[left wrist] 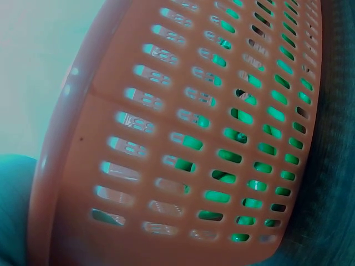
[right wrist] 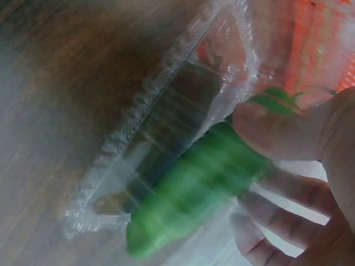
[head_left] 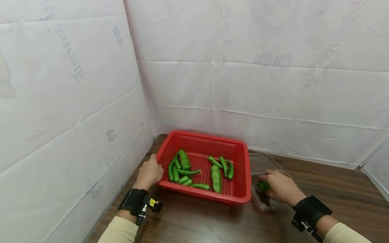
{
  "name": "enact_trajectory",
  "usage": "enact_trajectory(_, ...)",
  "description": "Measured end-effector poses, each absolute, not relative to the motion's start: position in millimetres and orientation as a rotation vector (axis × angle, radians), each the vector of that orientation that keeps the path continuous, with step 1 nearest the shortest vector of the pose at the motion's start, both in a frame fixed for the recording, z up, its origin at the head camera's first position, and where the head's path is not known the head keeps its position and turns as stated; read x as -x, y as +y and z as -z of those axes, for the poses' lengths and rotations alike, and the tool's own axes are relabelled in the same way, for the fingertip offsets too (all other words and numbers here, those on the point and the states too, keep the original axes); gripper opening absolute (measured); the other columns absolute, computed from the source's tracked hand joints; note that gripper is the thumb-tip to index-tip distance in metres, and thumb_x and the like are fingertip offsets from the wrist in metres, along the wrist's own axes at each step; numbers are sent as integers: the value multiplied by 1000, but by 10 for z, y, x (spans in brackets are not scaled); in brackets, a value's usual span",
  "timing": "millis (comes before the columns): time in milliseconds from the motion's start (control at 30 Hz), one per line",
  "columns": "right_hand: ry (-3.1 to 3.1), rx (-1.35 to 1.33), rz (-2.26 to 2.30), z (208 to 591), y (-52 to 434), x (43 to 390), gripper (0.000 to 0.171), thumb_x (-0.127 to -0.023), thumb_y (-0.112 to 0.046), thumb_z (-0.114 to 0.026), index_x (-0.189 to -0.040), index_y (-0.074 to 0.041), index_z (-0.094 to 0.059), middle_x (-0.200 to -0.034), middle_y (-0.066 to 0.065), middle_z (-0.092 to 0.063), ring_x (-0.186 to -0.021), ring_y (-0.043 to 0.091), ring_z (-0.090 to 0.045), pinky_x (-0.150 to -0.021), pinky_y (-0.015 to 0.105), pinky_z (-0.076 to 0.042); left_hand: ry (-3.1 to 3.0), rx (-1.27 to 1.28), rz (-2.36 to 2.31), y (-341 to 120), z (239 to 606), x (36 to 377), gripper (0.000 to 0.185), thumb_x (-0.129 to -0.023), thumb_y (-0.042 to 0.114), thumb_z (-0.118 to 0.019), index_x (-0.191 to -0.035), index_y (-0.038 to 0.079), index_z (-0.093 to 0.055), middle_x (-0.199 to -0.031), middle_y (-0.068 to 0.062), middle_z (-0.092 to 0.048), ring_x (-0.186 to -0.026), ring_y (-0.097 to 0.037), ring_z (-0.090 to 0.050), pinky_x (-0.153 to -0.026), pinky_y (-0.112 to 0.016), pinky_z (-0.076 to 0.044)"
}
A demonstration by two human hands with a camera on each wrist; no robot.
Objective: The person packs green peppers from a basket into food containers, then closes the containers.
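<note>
Smooth green pepper over crinkly clear tray.

Both arms wear cream long sleeves. A broad black wrist strap sits on the left forearm, with a small black-and-yellow camera unit at its 3 o'clock. The right wrist strap is black too, with a metal bracket at 7 o'clock.

head: above, looking down-forward | wrists: close-up | shared: red basket wall
</note>
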State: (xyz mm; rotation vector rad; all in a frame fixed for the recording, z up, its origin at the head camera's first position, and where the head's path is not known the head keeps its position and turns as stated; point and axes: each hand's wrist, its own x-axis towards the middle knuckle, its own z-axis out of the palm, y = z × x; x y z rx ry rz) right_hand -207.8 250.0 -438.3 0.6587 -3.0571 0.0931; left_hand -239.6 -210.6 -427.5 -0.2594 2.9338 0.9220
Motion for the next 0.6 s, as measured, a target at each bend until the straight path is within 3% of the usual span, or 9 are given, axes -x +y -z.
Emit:
enact_trajectory(300,-3011,-655,-166,4527,2505,2051,49,-75,-3,-89,-120,-6,-72,-105,6,-69,-92,24,-66,-78,46,-58,2933,268,-919,-2104,4265,2391,51,-102,13,-53,-148,-4,-39,-116,-29,-68,-88,-34,-68,-68,-41,-53)
enact_trajectory(600,-2887,-647,-99,4647,2533,2019,48,-72,-6,-91,-116,-5,-74,-105,6,-72,-93,28,-65,-80,47,-57,2937,258,-925,-2102,4255,2399,50,-102,13,-53,-147,-5,-40,-113,-29,-69,-86,-33,-69,-67,-41,-53)
